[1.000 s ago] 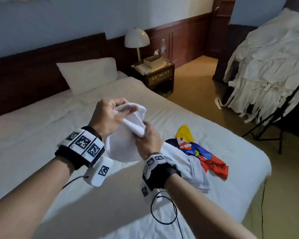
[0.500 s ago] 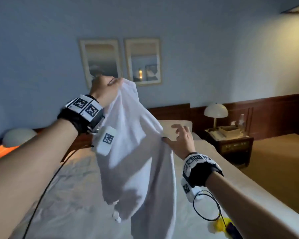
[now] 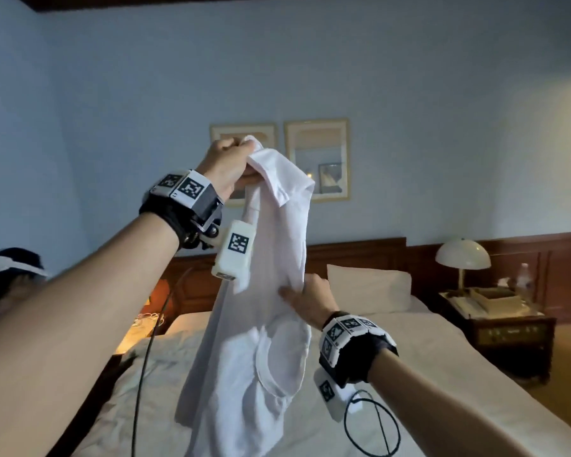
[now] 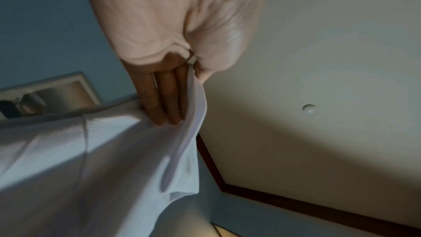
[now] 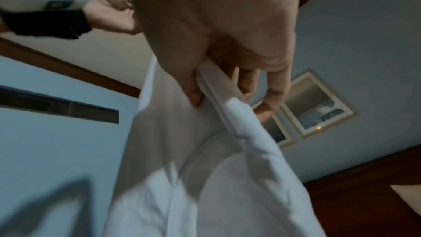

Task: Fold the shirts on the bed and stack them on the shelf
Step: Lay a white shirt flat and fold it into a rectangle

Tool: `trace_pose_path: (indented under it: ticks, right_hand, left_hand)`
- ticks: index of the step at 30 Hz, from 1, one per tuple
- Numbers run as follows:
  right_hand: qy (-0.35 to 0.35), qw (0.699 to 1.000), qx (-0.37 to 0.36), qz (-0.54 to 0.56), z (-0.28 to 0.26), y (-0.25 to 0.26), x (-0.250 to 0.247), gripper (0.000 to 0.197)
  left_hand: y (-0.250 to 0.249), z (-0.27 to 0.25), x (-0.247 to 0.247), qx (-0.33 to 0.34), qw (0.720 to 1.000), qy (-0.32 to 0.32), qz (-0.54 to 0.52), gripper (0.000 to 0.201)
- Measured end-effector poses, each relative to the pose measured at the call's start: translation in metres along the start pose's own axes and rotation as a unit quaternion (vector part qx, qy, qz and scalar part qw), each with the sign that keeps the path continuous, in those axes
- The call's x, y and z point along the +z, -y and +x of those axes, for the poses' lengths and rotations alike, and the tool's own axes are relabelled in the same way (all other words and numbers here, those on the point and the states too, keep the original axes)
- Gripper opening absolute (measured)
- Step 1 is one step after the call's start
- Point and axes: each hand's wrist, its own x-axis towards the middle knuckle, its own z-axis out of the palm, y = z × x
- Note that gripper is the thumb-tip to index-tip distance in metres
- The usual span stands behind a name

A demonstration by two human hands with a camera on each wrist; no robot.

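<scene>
A white shirt (image 3: 261, 324) hangs in the air above the bed (image 3: 409, 357), its neck opening low on the right. My left hand (image 3: 231, 159) is raised high and grips the shirt's top corner in a fist. In the left wrist view my left hand (image 4: 180, 82) pinches the hem between thumb and fingers. Lower down, my right hand (image 3: 307, 298) pinches the shirt's right edge. In the right wrist view the thumb and fingers of my right hand (image 5: 216, 87) clamp a seamed fold of the shirt (image 5: 205, 168).
A white pillow (image 3: 370, 288) lies at the dark wooden headboard (image 3: 353, 255). A nightstand (image 3: 501, 328) with a dome lamp (image 3: 462, 255) stands to the right of the bed. Two framed pictures (image 3: 317, 159) hang on the blue wall. Another person's head (image 3: 7, 278) shows at the left edge.
My left hand has lifted the shirt from near the bed to high in the air, letting it hang open. My right hand moved from the top corner down and now pinches the shirt's side edge.
</scene>
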Motion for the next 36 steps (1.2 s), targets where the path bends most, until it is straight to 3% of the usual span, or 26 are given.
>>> trace_pose_path:
  ticks: [3, 5, 6, 7, 8, 9, 10, 11, 12, 13, 14, 15, 17, 18, 22, 25, 27, 29, 30, 31, 32, 34, 36]
  right_hand:
    - [-0.059, 0.998, 0.005, 0.037, 0.013, 0.012, -0.035, 0.037]
    - [-0.102, 0.994, -0.017, 0.048, 0.023, 0.023, -0.064, 0.038]
    - [-0.106, 0.992, -0.034, 0.057, 0.027, 0.032, -0.076, 0.032]
    - [-0.098, 0.991, -0.060, 0.062, 0.030, 0.044, -0.085, 0.025]
    - [-0.082, 0.991, -0.088, 0.055, 0.033, 0.056, -0.091, 0.020]
    - [-0.062, 0.990, -0.116, 0.039, 0.037, 0.068, -0.093, 0.020]
    - [-0.041, 0.990, -0.137, 0.016, 0.040, 0.079, -0.091, 0.021]
    - [-0.017, 0.988, -0.154, -0.003, 0.041, 0.090, -0.088, 0.020]
    - [0.002, 0.986, -0.166, -0.017, 0.041, 0.099, -0.084, 0.017]
    - [0.012, 0.984, -0.176, -0.023, 0.041, 0.106, -0.081, 0.013]
    - [0.016, 0.984, -0.177, -0.024, 0.041, 0.111, -0.079, 0.009]
    - [0.020, 0.985, -0.172, -0.020, 0.040, 0.113, -0.082, 0.008]
    - [0.045, 0.986, -0.162, 0.001, 0.034, 0.108, -0.093, 0.014]
    - [0.066, 0.985, -0.162, 0.009, 0.029, 0.102, -0.100, 0.018]
    - [0.149, 0.971, -0.130, -0.136, 0.010, 0.062, -0.121, 0.015]
    - [0.161, 0.974, -0.104, -0.125, 0.009, 0.033, -0.123, 0.020]
    - [0.137, 0.987, -0.081, 0.014, 0.012, 0.023, -0.127, 0.012]
    - [0.109, 0.979, -0.058, 0.165, 0.011, 0.026, -0.130, 0.006]
    - [0.092, 0.974, -0.060, 0.199, 0.012, 0.032, -0.130, 0.008]
    - [0.076, 0.973, -0.069, 0.207, 0.013, 0.040, -0.128, 0.014]
    - [0.061, 0.976, -0.081, 0.192, 0.015, 0.049, -0.126, 0.016]
    - [0.054, 0.985, -0.117, 0.117, 0.019, 0.063, -0.122, 0.014]
    - [0.072, 0.985, -0.155, -0.009, 0.026, 0.061, -0.121, 0.020]
  left_hand:
    - [0.000, 0.016, -0.045, 0.017, 0.996, -0.078, 0.026, 0.014]
    - [0.011, 0.025, -0.079, -0.007, 0.969, -0.134, 0.209, 0.029]
    - [0.015, 0.021, -0.089, -0.026, 0.920, -0.129, 0.369, 0.036]
    - [0.022, 0.013, -0.094, -0.045, 0.853, -0.117, 0.506, 0.045]
    - [0.030, 0.002, -0.092, -0.052, 0.804, -0.105, 0.584, 0.060]
    - [0.038, -0.012, -0.084, -0.054, 0.796, -0.086, 0.596, 0.081]
    - [0.042, -0.027, -0.073, -0.047, 0.830, -0.045, 0.555, 0.102]
    - [0.047, -0.040, -0.060, -0.031, 0.877, 0.030, 0.478, 0.116]
    - [0.051, -0.051, -0.046, -0.015, 0.908, 0.124, 0.399, 0.120]
    - [0.056, -0.058, -0.033, 0.006, 0.912, 0.199, 0.359, 0.114]
    - [0.062, -0.060, -0.027, 0.034, 0.904, 0.231, 0.359, 0.099]
    - [0.069, -0.057, -0.025, 0.060, 0.897, 0.224, 0.376, 0.076]
    - [0.077, -0.048, -0.031, 0.068, 0.917, 0.165, 0.356, 0.029]
    - [0.080, -0.045, -0.037, 0.066, 0.931, 0.148, 0.328, 0.023]
    - [0.076, -0.038, -0.050, 0.065, 0.974, 0.015, 0.215, 0.016]
    - [0.073, -0.034, -0.053, 0.042, 0.982, -0.048, 0.181, 0.022]
    - [0.072, -0.035, -0.058, 0.018, 0.975, -0.051, 0.217, 0.017]
    - [0.078, -0.040, -0.065, -0.001, 0.951, -0.024, 0.307, 0.051]
    - [0.084, -0.041, -0.066, 0.013, 0.945, -0.011, 0.326, 0.056]
    - [0.092, -0.042, -0.066, 0.016, 0.946, 0.017, 0.324, 0.053]
    - [0.094, -0.048, -0.062, 0.033, 0.945, 0.052, 0.323, 0.022]
    - [0.107, -0.054, -0.057, 0.051, 0.944, 0.082, 0.314, 0.013]
    - [0.118, -0.048, -0.060, 0.025, 0.973, 0.030, 0.226, 0.014]
